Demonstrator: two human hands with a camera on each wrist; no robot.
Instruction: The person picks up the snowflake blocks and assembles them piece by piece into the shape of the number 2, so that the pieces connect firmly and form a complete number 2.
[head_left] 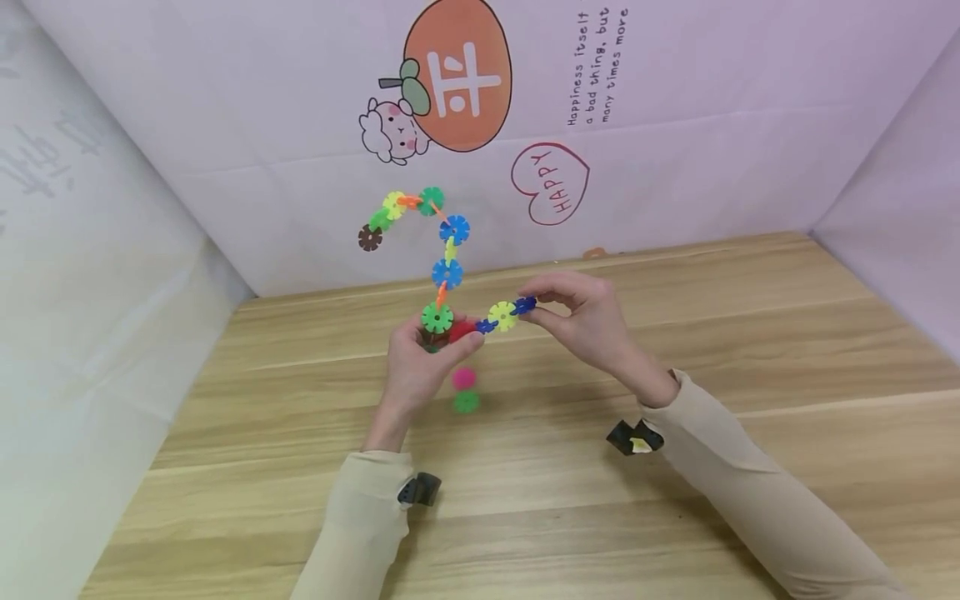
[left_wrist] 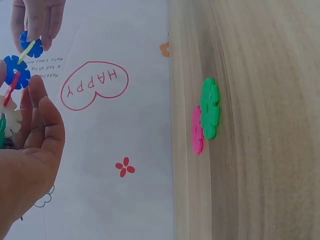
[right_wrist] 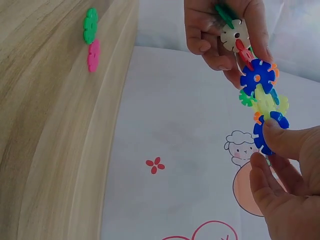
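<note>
A chain of notched plastic snowflake discs [head_left: 447, 273] is held up above the table and curves over to the left at its top, ending in a brown disc [head_left: 370, 238]. My left hand [head_left: 416, 367] grips the chain near a red disc [head_left: 462, 332]; a white disc [left_wrist: 11, 116] lies within its curled fingers in the left wrist view. Between thumb and fingers, my right hand [head_left: 588, 321] pinches the dark blue disc [right_wrist: 265, 134] at the chain's other end. A yellow disc [head_left: 502, 315] joins it to another dark blue disc [right_wrist: 257, 77].
On the wooden table [head_left: 540, 500], a pink disc [head_left: 464, 379] and a green disc [head_left: 466, 402] lie side by side below the hands. A printed white cloth [head_left: 675, 167] hangs behind the table's far edge and along its sides.
</note>
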